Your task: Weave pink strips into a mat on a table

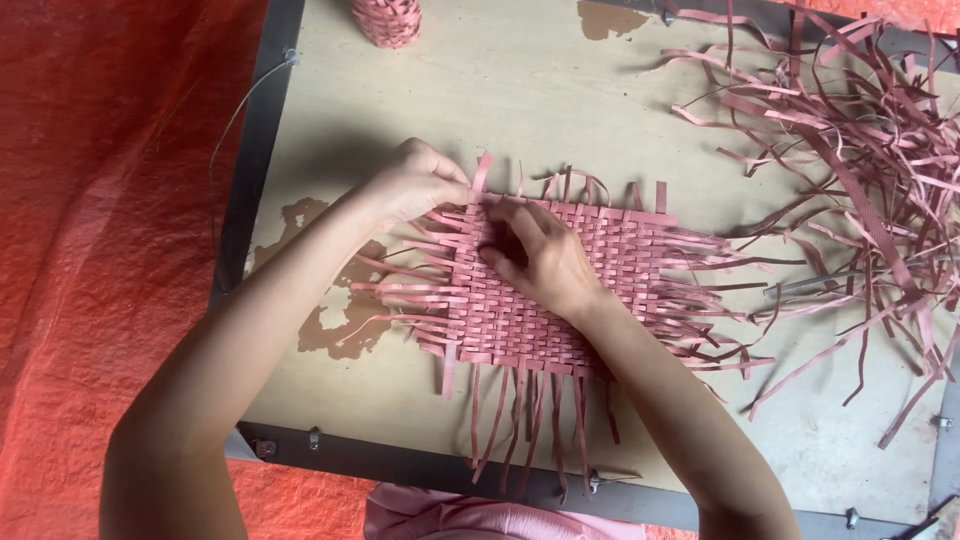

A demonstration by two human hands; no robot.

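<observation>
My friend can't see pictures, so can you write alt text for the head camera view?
Two bare hands work on a flat pink mat woven from thin strips: the left hand pinches a strip at its top edge, the right hand presses on the weave. It lies on a pale wooden board, loose pink strips piled beside.

The right hand [540,262] covers the middle of the flat pink woven strip mat [600,250], so the weave under its palm and fingers cannot be seen. The left hand [418,183] curls shut, hiding its fingertips. Beyond the fingers, the small pink woven basket [386,20] is cut off by the top edge.
</observation>
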